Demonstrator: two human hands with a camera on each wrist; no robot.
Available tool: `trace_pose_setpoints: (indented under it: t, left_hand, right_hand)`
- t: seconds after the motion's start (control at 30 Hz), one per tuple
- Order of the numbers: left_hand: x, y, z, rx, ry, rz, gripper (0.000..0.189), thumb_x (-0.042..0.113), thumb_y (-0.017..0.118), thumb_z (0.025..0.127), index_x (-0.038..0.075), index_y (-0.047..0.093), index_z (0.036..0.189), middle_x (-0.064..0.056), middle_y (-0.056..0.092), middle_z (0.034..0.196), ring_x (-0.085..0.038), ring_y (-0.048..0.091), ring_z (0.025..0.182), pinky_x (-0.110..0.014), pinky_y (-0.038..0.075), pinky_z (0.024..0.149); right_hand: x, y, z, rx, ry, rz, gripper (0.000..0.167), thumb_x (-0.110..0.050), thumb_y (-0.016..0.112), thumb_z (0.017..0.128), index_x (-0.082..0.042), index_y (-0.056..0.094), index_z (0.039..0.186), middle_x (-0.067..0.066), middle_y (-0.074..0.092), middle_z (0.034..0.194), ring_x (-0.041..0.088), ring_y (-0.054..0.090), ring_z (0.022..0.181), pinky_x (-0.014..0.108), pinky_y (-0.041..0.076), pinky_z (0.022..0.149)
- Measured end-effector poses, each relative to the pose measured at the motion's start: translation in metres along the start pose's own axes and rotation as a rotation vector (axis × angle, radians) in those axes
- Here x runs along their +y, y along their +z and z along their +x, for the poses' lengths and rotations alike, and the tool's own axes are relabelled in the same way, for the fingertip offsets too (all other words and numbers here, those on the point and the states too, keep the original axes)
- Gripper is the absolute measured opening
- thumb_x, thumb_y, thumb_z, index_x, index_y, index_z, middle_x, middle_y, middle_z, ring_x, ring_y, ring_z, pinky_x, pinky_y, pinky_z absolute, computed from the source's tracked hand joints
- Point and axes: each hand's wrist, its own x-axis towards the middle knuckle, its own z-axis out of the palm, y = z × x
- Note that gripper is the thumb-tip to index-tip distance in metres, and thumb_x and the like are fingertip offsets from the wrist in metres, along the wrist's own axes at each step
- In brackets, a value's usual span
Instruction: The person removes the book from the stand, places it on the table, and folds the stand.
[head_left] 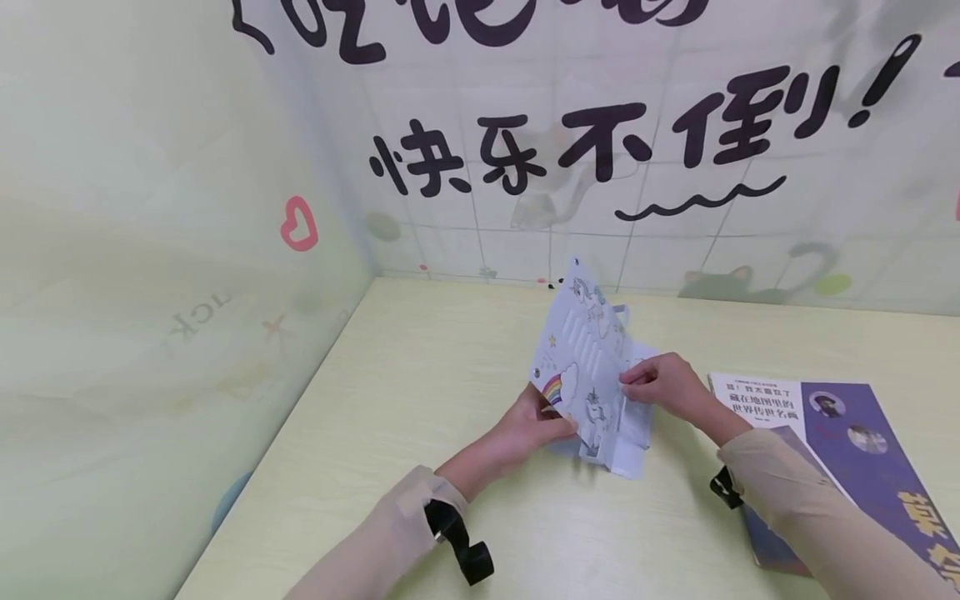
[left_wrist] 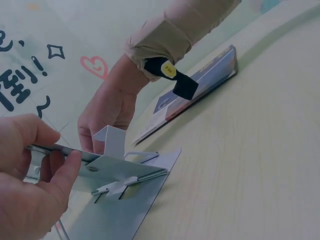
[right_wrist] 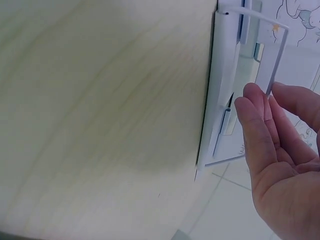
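Observation:
A white metal book stand (head_left: pixel 592 350), printed with unicorns and a rainbow, stands tilted on the table, its slotted panel raised from the base plate (left_wrist: pixel 130 210). My left hand (head_left: pixel 528 429) grips the panel's lower left edge, thumb on the printed face. On the other side, my right hand (head_left: pixel 667 385) pinches the stand's white wire bar (right_wrist: pixel 281 55) between thumb and fingertips. This bar angles out from the base in the right wrist view. A bent white lip (left_wrist: pixel 115 142) sticks up from the panel's edge in the left wrist view.
Purple-and-white books (head_left: pixel 862 442) lie on the table at the right, partly under my right forearm. The pale wooden table (head_left: pixel 420 358) meets a printed wall cloth (head_left: pixel 465 242) at the back and another at the left. Black straps hang from both wrists.

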Motion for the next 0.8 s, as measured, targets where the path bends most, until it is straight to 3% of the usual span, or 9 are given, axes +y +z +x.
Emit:
trace_pose_setpoints:
  t: [0.2,0.37,0.5,0.8]
  left_hand:
    - [-0.001,0.012,-0.003,0.026,0.004,-0.029,0.061,-0.005,0.057,0.081,0.012,0.031,0.134,-0.011,0.05,0.116,-0.019,0.052,0.099,-0.029,0.047,0.086]
    - [-0.003,0.024,-0.002,0.091,-0.008,-0.072,0.058,-0.006,0.057,0.079,0.008,0.034,0.13,-0.013,0.051,0.114,-0.018,0.053,0.097,-0.026,0.047,0.083]
    - [-0.005,0.031,0.0,0.104,-0.012,-0.103,0.06,-0.007,0.057,0.079,0.008,0.033,0.131,-0.013,0.05,0.114,-0.017,0.053,0.096,-0.025,0.047,0.081]
    - [-0.001,0.029,-0.003,0.089,-0.035,-0.071,0.06,-0.005,0.061,0.079,0.007,0.035,0.133,-0.012,0.052,0.113,-0.021,0.054,0.1,-0.027,0.048,0.083]
  right_hand:
    - [-0.002,-0.001,0.004,-0.003,-0.017,-0.032,0.018,-0.003,0.07,0.077,0.007,0.069,0.091,0.015,0.068,0.082,0.012,0.053,0.066,0.024,0.045,0.054]
    - [-0.004,-0.003,0.006,-0.01,-0.03,-0.054,0.017,-0.003,0.07,0.077,0.008,0.069,0.091,0.016,0.068,0.083,0.011,0.054,0.067,0.025,0.047,0.056]
    - [-0.003,-0.004,0.007,-0.012,-0.041,-0.065,0.017,-0.002,0.068,0.078,0.008,0.069,0.092,0.015,0.068,0.083,0.009,0.053,0.066,0.024,0.046,0.056]
    - [0.0,-0.003,0.007,-0.021,-0.042,-0.045,0.018,0.0,0.066,0.079,0.008,0.067,0.095,0.011,0.067,0.079,0.011,0.054,0.066,0.023,0.046,0.056]
